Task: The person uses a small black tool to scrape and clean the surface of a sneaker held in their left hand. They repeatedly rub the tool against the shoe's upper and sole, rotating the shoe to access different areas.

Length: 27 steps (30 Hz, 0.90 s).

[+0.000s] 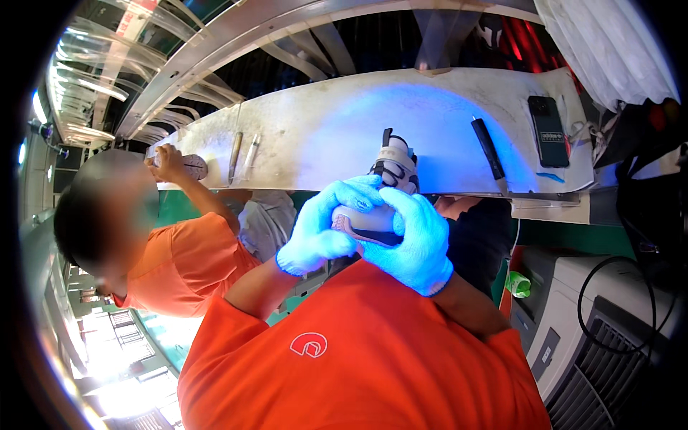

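A light-coloured sneaker (358, 221) is held in front of my chest at the near edge of the worktable. Its laced part, with dark straps and a black pull loop, points away from me. A pinkish patch and a dark stripe show on the end nearest me. My left hand (312, 228), in a pale knitted glove, wraps the left side. My right hand (423, 244), gloved likewise, grips the right side. The fingers of both hands curve over the top, hiding part of the sneaker. Blue light falls on the gloves and table.
The white worktable (301, 136) bears a slim brown-handled tool (235, 154), a white pen-like tool (251, 153), a black pen-like tool (489, 150) and a dark phone (549, 132). At left, a co-worker (186, 258) touches another shoe (194, 166). A grey machine (573, 315) stands right.
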{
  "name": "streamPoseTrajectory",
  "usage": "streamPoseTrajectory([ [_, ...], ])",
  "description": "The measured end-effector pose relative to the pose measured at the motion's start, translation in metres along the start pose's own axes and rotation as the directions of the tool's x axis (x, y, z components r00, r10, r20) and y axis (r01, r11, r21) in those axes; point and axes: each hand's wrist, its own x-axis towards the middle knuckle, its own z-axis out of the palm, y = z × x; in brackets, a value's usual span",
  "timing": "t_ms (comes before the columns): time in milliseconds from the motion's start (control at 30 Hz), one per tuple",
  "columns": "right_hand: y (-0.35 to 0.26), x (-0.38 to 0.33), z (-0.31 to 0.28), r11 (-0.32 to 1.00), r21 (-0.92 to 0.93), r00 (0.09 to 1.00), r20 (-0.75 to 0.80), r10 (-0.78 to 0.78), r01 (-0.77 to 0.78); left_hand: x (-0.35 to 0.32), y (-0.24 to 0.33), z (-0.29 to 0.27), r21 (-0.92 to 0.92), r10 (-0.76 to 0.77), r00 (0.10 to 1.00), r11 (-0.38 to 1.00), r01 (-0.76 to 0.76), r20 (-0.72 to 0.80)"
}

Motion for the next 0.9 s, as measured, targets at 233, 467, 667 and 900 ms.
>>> streamPoseTrajectory([
  [233,0.005,-0.015,0.015,1.0,-0.007,1.0,0.019,-0.008,0.008,-0.008,0.004,-0.001,-0.04,-0.109,0.99,0.994,0.105,-0.095],
  [467,0.005,-0.008,0.018,0.999,0.003,0.999,0.027,-0.036,0.036,-0.011,0.003,-0.01,0.015,-0.111,0.992,0.994,0.112,-0.053],
  [667,0.007,-0.01,0.022,0.999,0.003,0.999,0.024,-0.037,0.037,-0.006,0.015,-0.001,0.13,-0.139,0.989,0.981,0.144,-0.05],
  [900,0.012,-0.026,0.017,0.996,0.059,0.996,-0.038,0.075,-0.072,-0.002,0.013,-0.002,0.11,-0.122,0.974,0.983,0.145,-0.193],
])
